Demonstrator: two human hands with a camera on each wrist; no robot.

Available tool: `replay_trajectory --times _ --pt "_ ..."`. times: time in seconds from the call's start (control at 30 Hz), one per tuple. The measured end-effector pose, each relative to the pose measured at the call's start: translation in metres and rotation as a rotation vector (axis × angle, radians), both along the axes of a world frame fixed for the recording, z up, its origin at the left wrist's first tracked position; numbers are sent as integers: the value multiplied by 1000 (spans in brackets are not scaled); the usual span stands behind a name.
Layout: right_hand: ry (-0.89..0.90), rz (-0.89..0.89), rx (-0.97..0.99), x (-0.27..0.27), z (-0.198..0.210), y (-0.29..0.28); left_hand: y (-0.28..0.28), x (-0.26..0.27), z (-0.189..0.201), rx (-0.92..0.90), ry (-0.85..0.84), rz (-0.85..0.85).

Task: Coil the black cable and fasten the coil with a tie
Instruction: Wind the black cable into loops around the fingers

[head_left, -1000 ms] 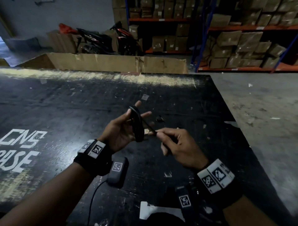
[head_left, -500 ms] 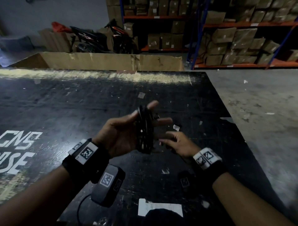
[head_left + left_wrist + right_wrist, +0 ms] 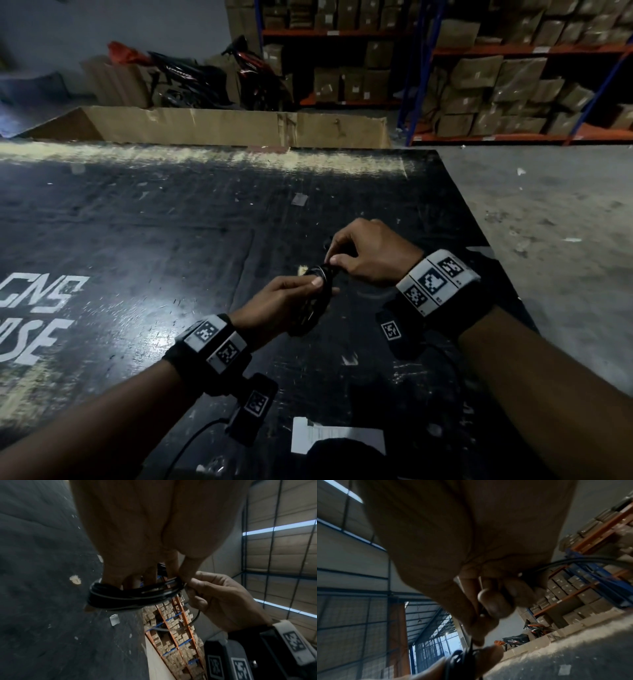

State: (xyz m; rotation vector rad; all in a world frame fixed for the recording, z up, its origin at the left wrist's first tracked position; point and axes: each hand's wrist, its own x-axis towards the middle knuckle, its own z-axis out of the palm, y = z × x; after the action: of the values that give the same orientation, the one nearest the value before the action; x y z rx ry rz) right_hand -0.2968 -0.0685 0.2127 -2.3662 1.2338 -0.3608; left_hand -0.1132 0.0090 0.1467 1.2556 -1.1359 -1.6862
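Observation:
The black cable (image 3: 313, 301) is wound into a small coil, held above the black table (image 3: 137, 257). My left hand (image 3: 291, 294) grips the coil (image 3: 130, 595) from below, thumb on its top edge. My right hand (image 3: 359, 257) comes from the right and pinches a thin dark strand (image 3: 193, 620) at the coil's top; whether that strand is the tie or the cable's end I cannot tell. In the right wrist view the right hand (image 3: 488, 601) has its fingers curled over thin strands, and the coil (image 3: 460, 658) shows below on the left hand's fingers.
A white paper slip (image 3: 335, 435) lies at the table's near edge. A long cardboard box (image 3: 222, 126) stands past the far edge. The table's right edge (image 3: 479, 226) drops to a concrete floor. Shelves of cartons (image 3: 496, 85) and parked motorbikes (image 3: 205, 78) stand behind.
My left hand has turned from palm-up and open to closed over the coil. My right hand rose from below the coil to its top and now pinches there.

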Motion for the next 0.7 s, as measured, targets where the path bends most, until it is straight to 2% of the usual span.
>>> replay_trajectory --times 0.1,0.2,0.33,0.4,0.57,0.7 --pt "-196 -111 -87 0 -9 13 -1 -2 4 -46 20 76" --pt "-406 -247 -115 2 -27 26 -5 -5 5 -74 109 148" --pt "-773 -303 75 6 -50 41 -17 -8 7 -40 301 242" --pt "-894 -315 147 8 -59 47 -23 -6 7 -13 379 264" --pt "-1037 -303 297 7 -82 59 -37 0 15 -29 627 257" --pt "-1059 -287 424 2 -101 59 -41 6 23 -88 783 189"
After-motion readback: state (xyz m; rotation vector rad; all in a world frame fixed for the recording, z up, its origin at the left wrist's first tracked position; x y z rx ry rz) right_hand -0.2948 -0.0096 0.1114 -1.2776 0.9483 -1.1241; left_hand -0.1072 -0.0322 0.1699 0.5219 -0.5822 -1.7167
